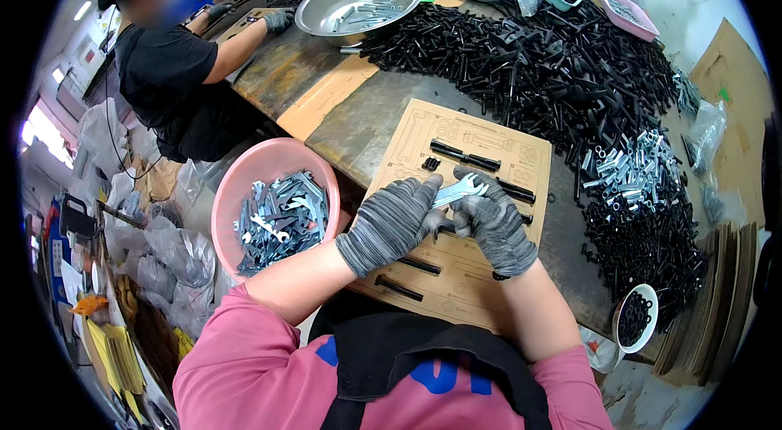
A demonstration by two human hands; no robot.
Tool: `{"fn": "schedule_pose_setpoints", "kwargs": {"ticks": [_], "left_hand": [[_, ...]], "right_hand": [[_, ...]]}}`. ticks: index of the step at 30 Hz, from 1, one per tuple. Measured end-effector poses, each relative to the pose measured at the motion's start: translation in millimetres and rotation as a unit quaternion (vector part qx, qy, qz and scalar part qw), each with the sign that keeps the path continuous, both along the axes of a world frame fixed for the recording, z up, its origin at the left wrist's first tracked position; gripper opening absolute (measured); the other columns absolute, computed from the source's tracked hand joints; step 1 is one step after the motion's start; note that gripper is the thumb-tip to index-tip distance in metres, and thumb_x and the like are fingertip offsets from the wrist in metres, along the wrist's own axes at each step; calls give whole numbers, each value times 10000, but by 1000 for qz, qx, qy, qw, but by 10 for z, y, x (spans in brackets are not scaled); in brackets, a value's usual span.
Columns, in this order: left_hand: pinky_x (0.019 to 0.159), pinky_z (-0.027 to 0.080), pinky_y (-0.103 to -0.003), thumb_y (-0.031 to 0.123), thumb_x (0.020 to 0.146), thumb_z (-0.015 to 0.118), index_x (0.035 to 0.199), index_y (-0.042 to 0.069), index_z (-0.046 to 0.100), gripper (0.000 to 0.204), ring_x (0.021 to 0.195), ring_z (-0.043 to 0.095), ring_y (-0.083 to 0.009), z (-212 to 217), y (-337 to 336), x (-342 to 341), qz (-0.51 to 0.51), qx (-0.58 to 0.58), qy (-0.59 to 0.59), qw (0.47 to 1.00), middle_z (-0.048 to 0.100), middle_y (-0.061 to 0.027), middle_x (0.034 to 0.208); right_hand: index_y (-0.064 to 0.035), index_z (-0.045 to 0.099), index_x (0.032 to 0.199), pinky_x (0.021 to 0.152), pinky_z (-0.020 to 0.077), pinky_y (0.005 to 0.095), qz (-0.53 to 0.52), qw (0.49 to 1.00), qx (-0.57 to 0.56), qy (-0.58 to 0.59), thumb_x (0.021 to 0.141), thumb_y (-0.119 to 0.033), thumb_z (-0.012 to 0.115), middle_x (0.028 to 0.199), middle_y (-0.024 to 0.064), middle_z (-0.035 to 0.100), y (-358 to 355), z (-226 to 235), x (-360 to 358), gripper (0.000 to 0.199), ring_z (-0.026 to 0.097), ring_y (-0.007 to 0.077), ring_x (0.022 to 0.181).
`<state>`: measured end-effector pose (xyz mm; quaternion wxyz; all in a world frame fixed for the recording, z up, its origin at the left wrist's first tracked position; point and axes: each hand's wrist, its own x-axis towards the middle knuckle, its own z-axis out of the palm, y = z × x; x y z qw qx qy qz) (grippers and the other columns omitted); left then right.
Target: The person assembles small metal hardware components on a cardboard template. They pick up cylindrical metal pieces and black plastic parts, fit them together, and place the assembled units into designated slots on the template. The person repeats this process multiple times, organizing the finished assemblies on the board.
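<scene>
Both my hands wear grey striped gloves and meet above a printed cardboard sheet [497, 135]. A silver open-end wrench [458, 190] lies between them, its forked jaw showing at the right. My left hand [393, 218] is closed on one end of the wrench. Close beside it, my right hand [497, 233] has its fingers curled against the wrench near the jaw; its exact grip is partly hidden. On the sheet lie black bolts [464, 155], small black parts [431, 163] and black rods [399, 287]. Part of the sheet is covered by my hands.
A pink basin [221, 214] of wrenches stands at my left. Heaped black bolts [554, 72], shiny metal sleeves [635, 173] and a white bowl [654, 324] of black rings are to the right. A steel bowl [305, 10] stands farther back. Two people [163, 63] are across the table [407, 96].
</scene>
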<state>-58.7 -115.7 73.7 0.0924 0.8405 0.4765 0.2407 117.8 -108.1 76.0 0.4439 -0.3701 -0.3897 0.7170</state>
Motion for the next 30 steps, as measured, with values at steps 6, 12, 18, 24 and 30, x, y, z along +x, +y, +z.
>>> {"fn": "schedule_pose_setpoints", "kwargs": {"ticks": [6, 12, 18, 24, 30], "left_hand": [[670, 432, -373, 213, 769, 596, 1109, 18, 501, 403, 735, 531, -303, 78, 60, 168, -112, -2, -18, 994, 533, -151, 784], [711, 441, -350, 186, 812, 571, 934, 52, 601, 184, 768, 542, -275, 44, 493, 179, -214, -104, -21, 971, 559, -116, 795], [727, 457, -350, 241, 810, 589, 952, 55, 626, 237, 762, 597, -254, -239, 1354, -242, 126, -235, 12, 964, 626, -127, 848], [747, 454, -345, 283, 783, 616, 987, 65, 619, 299, 808, 607, -250, -456, 1596, -325, 192, -257, 87, 943, 635, -141, 901], [726, 454, -375, 311, 768, 612, 928, 75, 620, 286, 786, 597, -288, -329, 1534, -162, 192, -238, 227, 925, 626, -147, 848]], "right_hand": [[-75, 524, 1054, 478, 395, 187, 26, 985, 90, -145, 820, -258, 592, 619, -14, 501, -16, 1, 257, 305, 472, 63, 511], [-90, 561, 1065, 653, 490, 260, -37, 886, 313, -342, 786, -131, 617, 799, 54, 609, -213, 28, 744, 288, 588, 155, 719], [-72, 559, 1057, 767, 467, 336, -190, 630, 312, -685, 777, -106, 589, 960, 113, 597, -800, 31, 2115, 284, 576, 271, 866], [-56, 565, 1048, 843, 439, 372, -144, 455, -50, -877, 709, -102, 631, 995, 141, 567, -1550, -117, 3114, 349, 537, 297, 967], [-68, 560, 1091, 879, 431, 375, -82, 516, 20, -852, 642, -83, 673, 1052, 137, 563, -1698, -287, 3486, 463, 526, 294, 991]]}}
